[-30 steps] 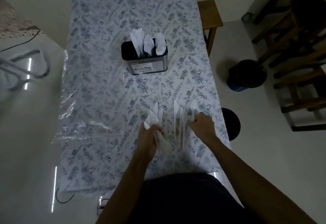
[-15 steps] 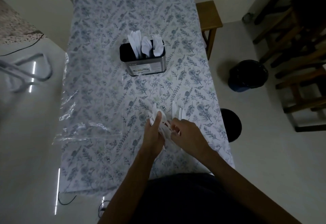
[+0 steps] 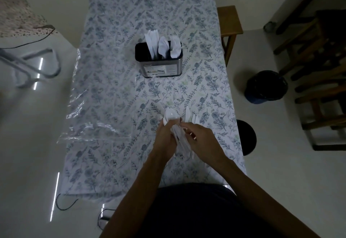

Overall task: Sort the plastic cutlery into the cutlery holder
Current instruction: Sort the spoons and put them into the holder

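Bundle of white plastic spoons (image 3: pixel 173 123) gathered upright-ish just above the near end of the surface (image 3: pixel 116 106), bowls pointing away, handles fanned down toward the body; held that way prob. so one type gets collected before a single trip to the holder; left hand (image 3: pixel 164 140) wrapped round the handles, fingers clamped on the bundle; right hand (image 3: pixel 201 137) up against the same bundle from the other side, fingertips curled onto the handles, seemingly squaring them up or adding a piece; exact pinch hard to make out, dim light; few loose knives (image 3: pixel 190 115) lying flat on the cloth just beyond the hands, w/ tips pointing away, not yet picked up. Cutlery holder (image 3: pixel 159 63) well apart, mid-surface, upright, label facing the person; already sorted by kind: knives in the left slot, spoons in the middle, forks at right, all heads up; so spoons likely bound for the middle slot. Clear plastic sheet (image 3: pixel 84 123) crumpled off the left edge; wooden stool (image 3: pixel 229 20) at the right side; dark bin (image 3: pixel 265 86) on the floor beyond.
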Available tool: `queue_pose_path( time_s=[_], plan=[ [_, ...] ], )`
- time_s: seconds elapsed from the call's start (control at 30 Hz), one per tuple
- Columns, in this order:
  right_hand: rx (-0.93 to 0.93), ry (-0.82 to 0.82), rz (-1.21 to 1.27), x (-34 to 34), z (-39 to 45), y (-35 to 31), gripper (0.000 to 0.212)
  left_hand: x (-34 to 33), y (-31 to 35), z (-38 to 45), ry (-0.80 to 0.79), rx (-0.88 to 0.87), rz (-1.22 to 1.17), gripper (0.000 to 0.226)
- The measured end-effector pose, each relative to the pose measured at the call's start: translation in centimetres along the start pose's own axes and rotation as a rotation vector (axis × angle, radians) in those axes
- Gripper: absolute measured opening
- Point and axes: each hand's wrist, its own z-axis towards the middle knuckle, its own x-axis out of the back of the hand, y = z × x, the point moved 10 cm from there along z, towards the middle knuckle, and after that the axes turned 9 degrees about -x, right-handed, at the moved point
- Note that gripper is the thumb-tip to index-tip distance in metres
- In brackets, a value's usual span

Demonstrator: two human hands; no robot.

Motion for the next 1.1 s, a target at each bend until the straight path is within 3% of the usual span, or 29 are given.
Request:
queue_pose_path(
  time_s=[0.13,0.37,0.43,0.5,0.67,0.87,1.1],
  plan=[
    [0.026,0.017,0.076,0.8,0.2,-0.5,0.036,-0.2,0.5,0.3,-0.052,-0.046,-0.058,0.076],
    [-0.046,-0.112,-0.053,-1.1,0.3,0.0,0.028,-0.7,0.9,-0.4,-0.107,-0.072,-0.133,0.024],
    [-0.102,-0.13,-0.084,-1.9,0.0,0.1,0.047,-1.1,1.2,-0.7,-0.143,-0.076,-0.095,0.017],
    [-0.135,-0.134,-0.099,-2.4,-0.2,0.1,0.059,-1.4,1.2,-0.9,-0.153,-0.068,-0.075,0.019],
    [-0.202,-0.139,0.07,-1.4,-0.4,0.2,0.029,-2.1,1.1,-1.3,-0.222,-0.05,-0.121,0.031],
    [-0.219,-0.277,0.04,-1.4,-0.1,0.7,0.039,-1.8,1.2,-1.2,-0.245,-0.021,-0.143,0.037],
    [-0.234,-0.399,0.014,-1.8,0.9,1.2,0.015,-1.4,2.0,-1.3,-0.207,-0.064,-0.155,0.035]
  ],
)
